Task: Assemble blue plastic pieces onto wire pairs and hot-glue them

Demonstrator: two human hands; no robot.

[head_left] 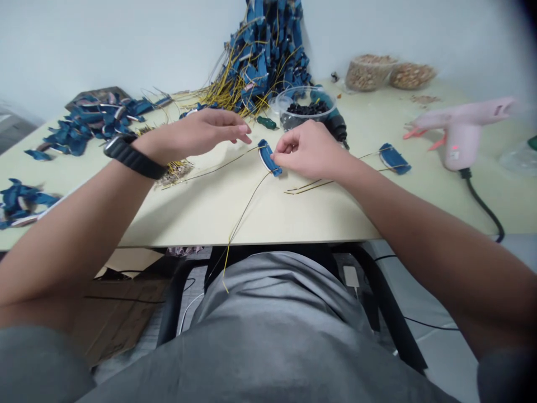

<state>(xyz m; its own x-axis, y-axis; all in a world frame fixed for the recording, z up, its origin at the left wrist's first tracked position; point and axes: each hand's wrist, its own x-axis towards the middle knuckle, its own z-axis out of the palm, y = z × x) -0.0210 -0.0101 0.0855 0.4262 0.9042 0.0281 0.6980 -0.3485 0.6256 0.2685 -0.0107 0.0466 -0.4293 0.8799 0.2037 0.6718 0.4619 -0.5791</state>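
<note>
A small curved blue piece (268,157) with a pale edge is at the middle of the table, two thin wires running from its ends to the left and down over the table's front edge. The thumb and fingers of my right hand (312,148) are pinched at its right side. My left hand (213,131) hovers to the left of it, fingers stretched out and holding nothing. A second blue piece (394,158) with yellow wires lies right of my right forearm, which covers part of those wires.
A large heap of wired blue pieces (268,61) stands against the wall. More blue pieces (96,120) are piled at left. Behind my right hand are a clear tub (308,106) of small black parts and a drill (335,123). A pink glue gun (461,129) stands at right, its cord hanging down.
</note>
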